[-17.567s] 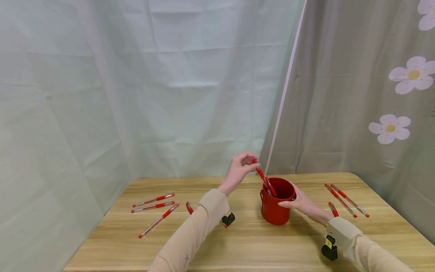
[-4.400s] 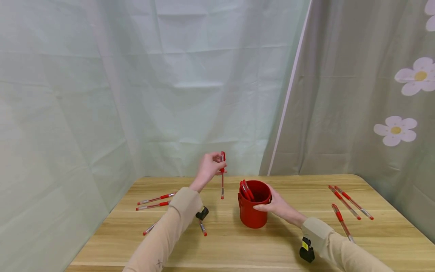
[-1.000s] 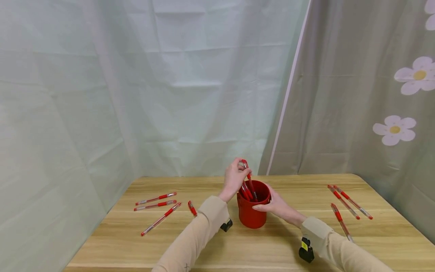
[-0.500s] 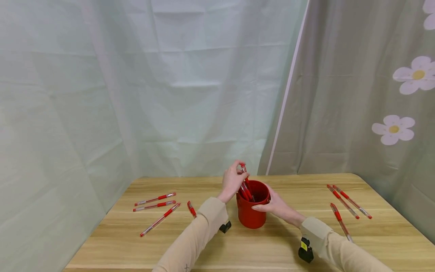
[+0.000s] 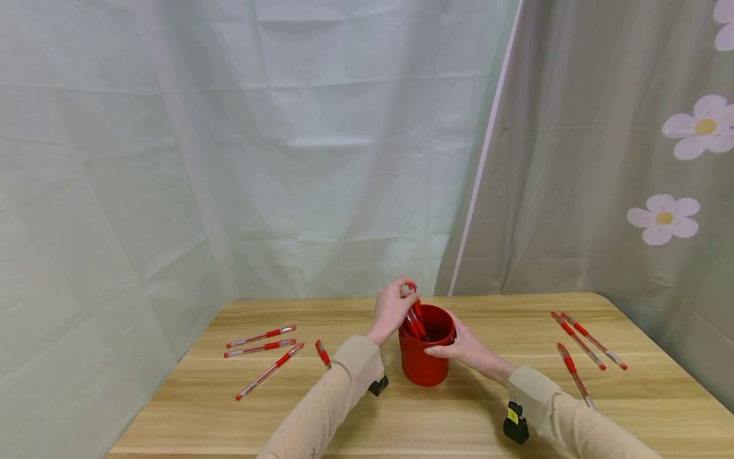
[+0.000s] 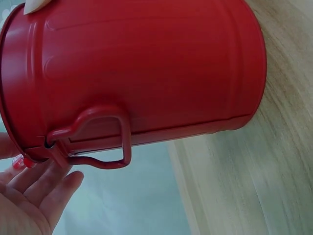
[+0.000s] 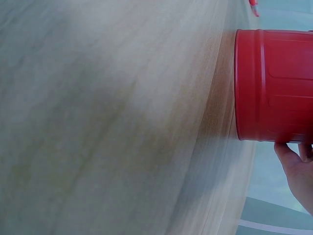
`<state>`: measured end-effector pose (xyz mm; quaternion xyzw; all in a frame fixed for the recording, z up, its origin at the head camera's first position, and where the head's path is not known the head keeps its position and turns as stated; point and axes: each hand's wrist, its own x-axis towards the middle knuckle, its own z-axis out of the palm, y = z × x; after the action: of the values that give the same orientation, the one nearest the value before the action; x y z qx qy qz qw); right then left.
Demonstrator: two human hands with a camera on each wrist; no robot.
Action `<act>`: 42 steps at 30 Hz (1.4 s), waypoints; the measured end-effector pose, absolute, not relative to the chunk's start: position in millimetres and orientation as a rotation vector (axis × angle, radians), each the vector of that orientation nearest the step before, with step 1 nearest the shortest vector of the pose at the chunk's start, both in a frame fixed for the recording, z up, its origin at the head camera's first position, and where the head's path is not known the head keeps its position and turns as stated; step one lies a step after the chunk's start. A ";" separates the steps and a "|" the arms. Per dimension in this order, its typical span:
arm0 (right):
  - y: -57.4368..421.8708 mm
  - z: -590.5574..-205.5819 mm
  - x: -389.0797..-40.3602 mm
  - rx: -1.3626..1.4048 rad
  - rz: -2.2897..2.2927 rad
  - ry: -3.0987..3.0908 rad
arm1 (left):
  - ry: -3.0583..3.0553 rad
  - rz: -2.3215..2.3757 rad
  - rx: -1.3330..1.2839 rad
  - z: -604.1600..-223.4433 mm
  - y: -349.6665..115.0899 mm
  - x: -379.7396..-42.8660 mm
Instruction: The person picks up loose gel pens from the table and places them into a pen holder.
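Observation:
A red metal bucket (image 5: 425,366) stands upright on the table, with red gel pens (image 5: 416,326) leaning inside at its left. My left hand (image 5: 392,312) is over the left rim and pinches the capped top of one pen (image 5: 414,291), whose lower part is down in the bucket. The bucket's far side is gripped by my right hand (image 5: 473,350), thumb at the near rim. In the left wrist view the bucket (image 6: 156,63) shows its side loop, with my left hand (image 6: 29,200) at the rim. The right wrist view has my right hand (image 7: 298,171) against the bucket (image 7: 279,83).
Left on the wooden table (image 5: 189,414) lie three red pens (image 5: 269,371); another pen (image 5: 323,354) is partly hidden behind the left sleeve. Right of the bucket lie two pens (image 5: 579,340) side by side and a nearer pen (image 5: 576,375). Curtains hang behind.
Earlier my left hand held a pen in the air left of the bucket; it moved right and lowered it inside. The bucket stands farther left than at first, still held by my right hand.

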<state>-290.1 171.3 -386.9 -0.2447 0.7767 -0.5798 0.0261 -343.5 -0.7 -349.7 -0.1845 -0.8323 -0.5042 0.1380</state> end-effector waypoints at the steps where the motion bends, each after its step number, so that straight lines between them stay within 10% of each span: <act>1: 171.2 -386.8 -290.0 -0.756 -1.792 2.402 | -2.414 -1.455 -0.535 -349.9 -0.7 -343.3; 42: 177.6 -413.4 -309.0 -0.768 -1.817 2.424 | -2.496 -1.403 -0.483 -346.4 -6.1 -341.0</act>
<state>-309.0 177.6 -413.4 -0.2457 0.7756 -0.5813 0.0081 -341.0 -6.1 -346.4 -0.1652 -0.8536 -0.4797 0.1185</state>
